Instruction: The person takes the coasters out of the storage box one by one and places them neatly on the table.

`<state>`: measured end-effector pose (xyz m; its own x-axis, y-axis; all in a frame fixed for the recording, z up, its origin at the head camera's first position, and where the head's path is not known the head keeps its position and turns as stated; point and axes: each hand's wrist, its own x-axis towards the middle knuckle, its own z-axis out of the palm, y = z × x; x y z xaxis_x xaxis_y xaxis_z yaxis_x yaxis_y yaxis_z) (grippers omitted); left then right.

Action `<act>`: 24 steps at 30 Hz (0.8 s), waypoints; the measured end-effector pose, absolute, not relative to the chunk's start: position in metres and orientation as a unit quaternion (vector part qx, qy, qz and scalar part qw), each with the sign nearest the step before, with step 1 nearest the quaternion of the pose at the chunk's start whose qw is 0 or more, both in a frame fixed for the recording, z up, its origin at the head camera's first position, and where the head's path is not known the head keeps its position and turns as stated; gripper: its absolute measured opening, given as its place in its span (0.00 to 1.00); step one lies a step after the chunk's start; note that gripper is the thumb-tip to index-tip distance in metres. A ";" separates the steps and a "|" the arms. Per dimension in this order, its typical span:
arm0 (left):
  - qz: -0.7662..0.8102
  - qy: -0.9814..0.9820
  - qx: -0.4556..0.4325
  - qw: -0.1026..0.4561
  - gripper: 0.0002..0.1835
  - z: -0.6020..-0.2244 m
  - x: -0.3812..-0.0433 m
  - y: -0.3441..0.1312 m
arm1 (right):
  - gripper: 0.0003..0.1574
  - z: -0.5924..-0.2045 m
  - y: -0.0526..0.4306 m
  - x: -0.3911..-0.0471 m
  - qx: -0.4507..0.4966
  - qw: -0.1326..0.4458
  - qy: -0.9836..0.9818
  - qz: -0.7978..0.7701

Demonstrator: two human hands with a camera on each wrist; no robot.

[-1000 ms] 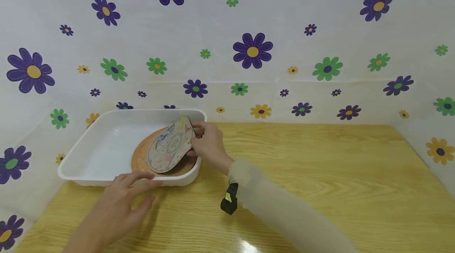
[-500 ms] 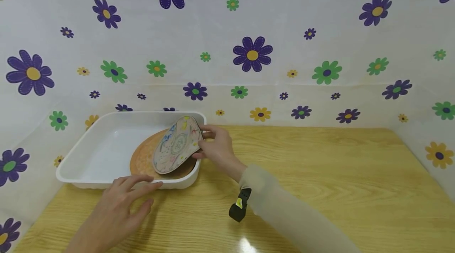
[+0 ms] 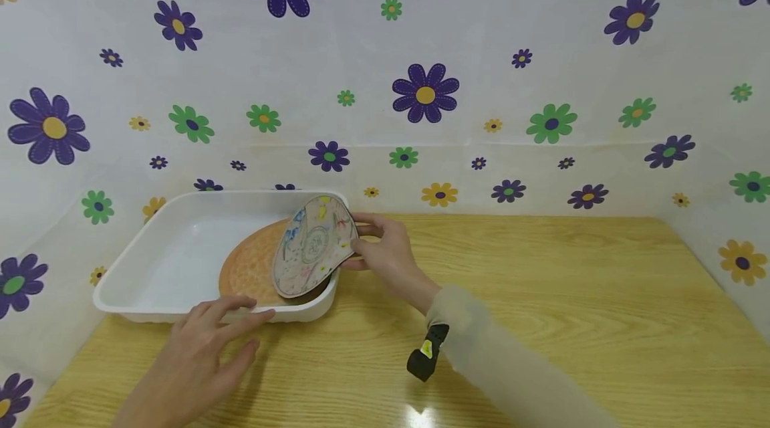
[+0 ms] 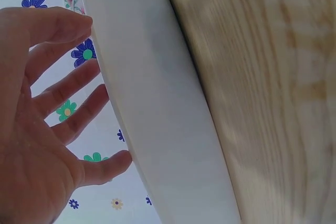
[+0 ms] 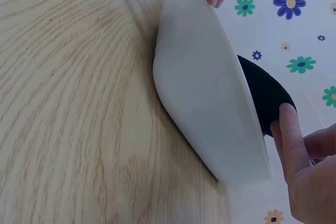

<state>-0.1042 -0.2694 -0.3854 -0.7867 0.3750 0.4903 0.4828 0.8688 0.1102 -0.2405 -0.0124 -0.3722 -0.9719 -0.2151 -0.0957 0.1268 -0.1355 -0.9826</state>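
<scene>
My right hand (image 3: pixel 391 257) pinches the right edge of a thin round mat (image 3: pixel 315 247) between thumb and fingers. The mat's pale face carries a ring in the middle and coloured flower drawings; in the right wrist view its underside (image 5: pixel 265 90) is black. It tilts over the right end of a white plastic basin (image 3: pixel 174 247), its lower edge inside the rim. Beneath it lies an orange round mat (image 3: pixel 249 267), partly covered. My left hand (image 3: pixel 204 348) rests loosely spread fingertips along the basin's near rim, as the left wrist view also shows.
The basin stands at the left back of a wood-grain table (image 3: pixel 541 307), against a white sheet (image 3: pixel 361 47) printed with purple, green and yellow flowers. A black strap device (image 3: pixel 427 353) hangs at my right wrist.
My right hand has drawn the patterned mat to the right, toward the basin's right rim, uncovering more of the orange mat. My left hand has stayed at the near rim.
</scene>
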 end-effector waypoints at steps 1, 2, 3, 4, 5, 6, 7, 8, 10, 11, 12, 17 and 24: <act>-0.116 -0.938 -0.229 0.235 0.24 -0.385 -0.104 -0.269 | 0.29 -0.372 -0.010 -0.241 -0.034 0.114 0.648 -0.752; -0.116 -0.937 -0.229 0.236 0.23 -0.385 -0.104 -0.270 | 0.29 -0.371 -0.008 -0.241 -0.035 0.114 0.649 -0.751; -0.115 -0.938 -0.228 0.235 0.23 -0.385 -0.103 -0.270 | 0.29 -0.371 -0.006 -0.241 -0.034 0.114 0.649 -0.752; -0.114 -0.938 -0.227 0.235 0.23 -0.384 -0.103 -0.270 | 0.29 -0.371 -0.005 -0.241 -0.034 0.114 0.648 -0.752; -0.112 -0.939 -0.226 0.235 0.23 -0.384 -0.103 -0.271 | 0.29 -0.371 -0.003 -0.241 -0.034 0.113 0.646 -0.754; -0.111 -0.940 -0.224 0.234 0.23 -0.384 -0.103 -0.271 | 0.29 -0.371 -0.001 -0.241 -0.033 0.113 0.645 -0.755; -0.110 -0.939 -0.223 0.236 0.23 -0.383 -0.104 -0.271 | 0.29 -0.371 0.000 -0.241 -0.033 0.112 0.644 -0.756; -0.108 -0.939 -0.224 0.239 0.23 -0.383 -0.104 -0.272 | 0.29 -0.372 0.001 -0.241 -0.033 0.110 0.643 -0.757; -0.104 -0.939 -0.222 0.242 0.22 -0.383 -0.104 -0.273 | 0.29 -0.372 0.003 -0.241 -0.032 0.107 0.644 -0.757; -0.102 -0.938 -0.223 0.245 0.22 -0.384 -0.105 -0.273 | 0.29 -0.372 0.005 -0.241 -0.032 0.106 0.645 -0.756; -0.099 -0.938 -0.224 0.247 0.22 -0.384 -0.105 -0.273 | 0.29 -0.372 0.006 -0.241 -0.032 0.105 0.645 -0.756; -0.096 -0.935 -0.229 0.252 0.23 -0.384 -0.107 -0.273 | 0.29 -0.372 0.013 -0.239 -0.033 0.098 0.648 -0.755; -0.092 -0.934 -0.233 0.254 0.22 -0.382 -0.109 -0.273 | 0.28 -0.371 0.020 -0.239 -0.030 0.091 0.649 -0.755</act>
<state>-0.1092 -0.2734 -0.3823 -0.7632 0.3879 0.5167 0.4811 0.8750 0.0538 -0.2392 0.0201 -0.3709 -0.9816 -0.1765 -0.0723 0.0982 -0.1422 -0.9850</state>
